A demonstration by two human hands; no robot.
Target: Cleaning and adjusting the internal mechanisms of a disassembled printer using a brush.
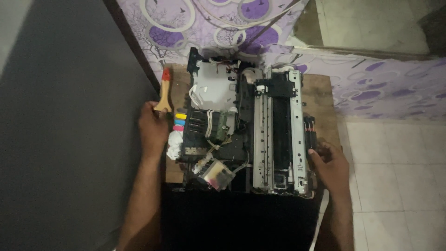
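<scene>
Printer chassis (246, 125), stripped of its outer covers, sat on a small wooden table (320, 93) against a purple-patterned wall (371, 83). Its long axis ran away from the wearer toward the wall, with the metal paper-feed frame (278, 130) along the right side and the ink-tank end with coloured caps (179, 122) facing left. The left hand (152, 128) lay at the chassis's left edge, its fingers closed around the lower end of a wooden-handled paintbrush (163, 93), whose red-tipped end pointed toward the wall. The right hand (331, 163) rested against the right side of the frame, fingers curled onto its edge near a black roller assembly (309, 132); a firm grip could not be confirmed.

Judged risks: loose white cables (211, 122) and the ink tubing near the clear cartridge unit (218, 175) might have snagged if the chassis were shifted; the chassis overhung the near table edge and might have tipped toward the wearer; a crumpled white tissue (174, 144) beside the caps suggested possible ink leakage.
</scene>
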